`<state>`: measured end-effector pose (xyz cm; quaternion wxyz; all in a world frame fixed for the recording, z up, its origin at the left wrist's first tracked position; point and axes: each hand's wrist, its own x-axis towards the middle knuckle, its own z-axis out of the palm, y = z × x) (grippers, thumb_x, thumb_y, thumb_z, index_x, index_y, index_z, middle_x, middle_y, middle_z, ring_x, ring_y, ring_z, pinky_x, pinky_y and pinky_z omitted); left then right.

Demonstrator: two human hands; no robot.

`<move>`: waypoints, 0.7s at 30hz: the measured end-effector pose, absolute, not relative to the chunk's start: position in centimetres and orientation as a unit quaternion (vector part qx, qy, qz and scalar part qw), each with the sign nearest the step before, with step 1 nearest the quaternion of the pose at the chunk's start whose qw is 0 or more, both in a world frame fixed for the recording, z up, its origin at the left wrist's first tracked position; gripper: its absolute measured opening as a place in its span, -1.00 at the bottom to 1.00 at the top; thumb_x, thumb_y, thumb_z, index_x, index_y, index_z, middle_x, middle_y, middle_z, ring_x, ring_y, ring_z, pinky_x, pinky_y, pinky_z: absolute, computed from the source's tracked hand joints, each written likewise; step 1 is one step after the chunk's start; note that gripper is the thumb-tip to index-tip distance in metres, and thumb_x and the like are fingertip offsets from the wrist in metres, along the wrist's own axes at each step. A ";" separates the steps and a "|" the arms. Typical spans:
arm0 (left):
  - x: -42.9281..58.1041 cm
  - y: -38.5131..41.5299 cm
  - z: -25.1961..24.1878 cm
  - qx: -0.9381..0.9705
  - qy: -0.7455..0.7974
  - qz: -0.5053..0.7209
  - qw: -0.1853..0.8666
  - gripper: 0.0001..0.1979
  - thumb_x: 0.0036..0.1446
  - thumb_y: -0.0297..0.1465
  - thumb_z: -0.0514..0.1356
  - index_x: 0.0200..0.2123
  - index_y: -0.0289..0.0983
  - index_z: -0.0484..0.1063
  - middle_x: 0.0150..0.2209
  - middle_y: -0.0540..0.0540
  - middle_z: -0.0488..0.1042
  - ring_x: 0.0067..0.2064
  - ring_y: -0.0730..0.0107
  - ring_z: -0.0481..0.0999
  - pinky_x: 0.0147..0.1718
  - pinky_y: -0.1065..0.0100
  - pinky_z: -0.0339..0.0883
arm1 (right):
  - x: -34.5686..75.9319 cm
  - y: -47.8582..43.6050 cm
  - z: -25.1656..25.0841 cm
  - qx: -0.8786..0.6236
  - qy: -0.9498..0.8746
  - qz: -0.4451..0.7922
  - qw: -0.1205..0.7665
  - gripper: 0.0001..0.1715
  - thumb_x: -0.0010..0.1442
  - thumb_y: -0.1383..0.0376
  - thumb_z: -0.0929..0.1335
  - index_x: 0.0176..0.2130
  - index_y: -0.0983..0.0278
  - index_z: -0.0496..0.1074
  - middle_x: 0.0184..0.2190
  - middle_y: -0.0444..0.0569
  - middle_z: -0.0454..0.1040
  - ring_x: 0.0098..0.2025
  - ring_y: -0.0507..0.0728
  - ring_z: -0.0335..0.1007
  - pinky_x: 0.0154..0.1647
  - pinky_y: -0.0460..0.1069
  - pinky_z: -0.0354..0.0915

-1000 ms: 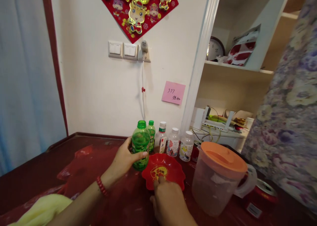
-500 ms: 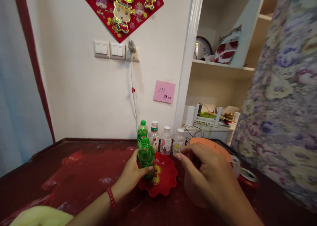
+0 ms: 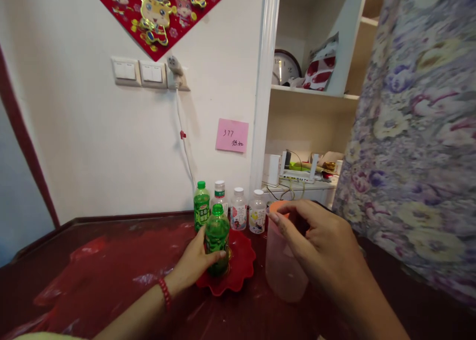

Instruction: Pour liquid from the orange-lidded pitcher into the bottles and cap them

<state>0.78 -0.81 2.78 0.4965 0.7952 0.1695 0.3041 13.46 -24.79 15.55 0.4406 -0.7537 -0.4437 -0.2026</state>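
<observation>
My left hand (image 3: pixel 197 258) is wrapped round a green plastic bottle (image 3: pixel 217 240), holding it upright over the red scalloped plate (image 3: pixel 243 260). The bottle's green top (image 3: pixel 217 209) looks like a cap. My right hand (image 3: pixel 316 236) is raised to the right of the bottle, with thumb and fingertips curled together. Whatever may lie between those fingers is hidden. Behind and below this hand stands a translucent pinkish pitcher (image 3: pixel 284 273) with an orange top (image 3: pixel 278 206), partly covered by the fingers.
Behind the plate stand another green bottle (image 3: pixel 201 211), a white-capped bottle with a green band (image 3: pixel 219 191) and two white-capped clear bottles (image 3: pixel 238 211). Red plastic film (image 3: pixel 100 270) covers the table's left side. A floral curtain (image 3: pixel 416 146) hangs at the right.
My view has turned right, so the scene sits farther left. My left hand still grips the bottle. More of the pitcher's body shows, and my right hand now covers the can.
</observation>
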 end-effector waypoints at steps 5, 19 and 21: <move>0.2 -0.1 2.2 0.794 0.172 0.288 0.508 -0.21 -0.09 -0.28 0.38 0.22 -0.26 0.20 0.23 -0.29 0.40 0.30 -0.08 0.32 0.32 -0.03 0.11 | 13.2 -25.0 15.9 -0.675 -0.433 -0.233 0.551 -0.78 0.24 0.09 0.39 -0.27 0.14 0.56 -0.39 -0.13 0.54 -0.39 0.07 0.42 -0.39 -0.03 0.27; 0.2 0.3 0.6 0.813 0.209 0.309 0.447 -0.35 -0.04 -0.27 0.34 0.13 -0.25 0.28 0.18 -0.26 0.46 0.21 0.01 0.43 0.23 0.07 0.24 | 18.8 -27.0 17.1 -0.520 -0.276 -0.207 0.781 -0.60 0.11 -0.02 0.49 -0.28 0.27 0.57 -0.49 -0.17 0.46 -0.52 -0.04 0.34 -0.51 -0.14 0.31; 0.2 0.4 0.5 0.816 0.208 0.309 0.442 -0.36 -0.03 -0.25 0.33 0.13 -0.25 0.27 0.18 -0.27 0.46 0.21 0.00 0.43 0.22 0.06 0.24 | 20.4 -27.9 15.1 -0.569 -0.241 -0.184 0.765 -0.54 0.08 -0.07 0.48 -0.26 0.25 0.57 -0.41 -0.12 0.53 -0.41 0.01 0.43 -0.38 -0.10 0.38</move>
